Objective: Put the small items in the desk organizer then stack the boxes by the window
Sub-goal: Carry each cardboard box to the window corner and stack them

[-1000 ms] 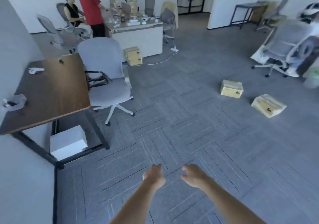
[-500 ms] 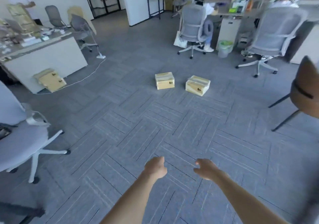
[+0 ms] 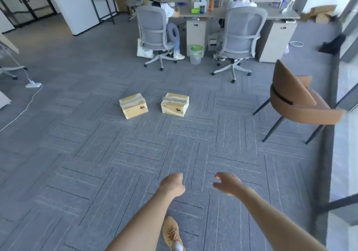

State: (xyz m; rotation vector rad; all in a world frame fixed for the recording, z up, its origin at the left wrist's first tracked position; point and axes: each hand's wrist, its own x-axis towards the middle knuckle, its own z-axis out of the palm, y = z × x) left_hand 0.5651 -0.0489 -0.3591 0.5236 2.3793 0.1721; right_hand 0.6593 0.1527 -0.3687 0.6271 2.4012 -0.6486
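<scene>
Two taped yellow cardboard boxes lie on the grey carpet ahead of me, the left box [image 3: 133, 106] and the right box [image 3: 175, 104], a small gap between them. My left hand [image 3: 173, 184] is held out low in front of me, fingers curled loosely with nothing in it. My right hand [image 3: 227, 183] is beside it, fingers spread, also holding nothing. Both hands are well short of the boxes. The window [image 3: 348, 88] runs along the right side. No desk organizer is in view.
A brown chair [image 3: 296, 103] stands at the right near the window ledge. Two people sit in grey office chairs [image 3: 155, 32] at a desk [image 3: 232, 13] beyond the boxes, with a bin [image 3: 195, 54] between them. A white cable [image 3: 23, 107] trails on the floor at left.
My view has swung right, away from the wooden desk; the two boxes have come to the centre and closer. Both hands stay out in front, holding nothing.
</scene>
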